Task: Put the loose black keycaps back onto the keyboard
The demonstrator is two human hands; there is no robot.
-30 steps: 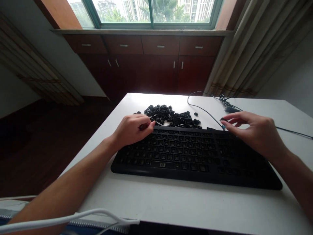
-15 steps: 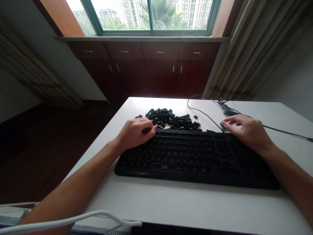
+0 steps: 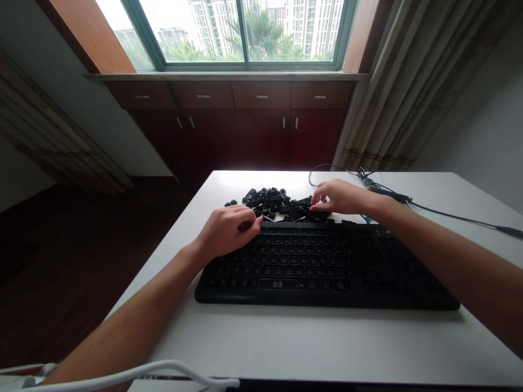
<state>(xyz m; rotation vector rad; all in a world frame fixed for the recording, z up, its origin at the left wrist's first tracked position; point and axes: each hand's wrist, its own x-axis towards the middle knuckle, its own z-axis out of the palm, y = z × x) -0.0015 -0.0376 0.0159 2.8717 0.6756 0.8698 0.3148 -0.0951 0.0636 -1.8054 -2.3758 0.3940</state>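
A black keyboard (image 3: 281,256) with its keycaps off lies on the white table. My left hand (image 3: 224,231) rests at its upper left corner, fingers curled over the back edge and thumb pressed near it. Behind the keyboard is a heap of loose black keycaps (image 3: 269,200). Over the right part of this heap is my right hand (image 3: 339,197), thumb and forefinger drawn close together among the keycaps. Whatever is between those fingertips is too small to make out. The right forearm crosses above the keyboard's right end.
A thin black cable (image 3: 363,177) loops and bunches behind my right arm, running to the table's right side. A small blue piece (image 3: 366,219) lies by the keyboard's back edge. A white cord (image 3: 163,367) crosses the near left. Wooden cabinets (image 3: 241,136) stand beyond the table (image 3: 286,340).
My right hand has moved left, from the blue piece behind the keyboard's right part to the heap of keycaps. My left hand stays at the keyboard's corner. The head view has shifted slightly.
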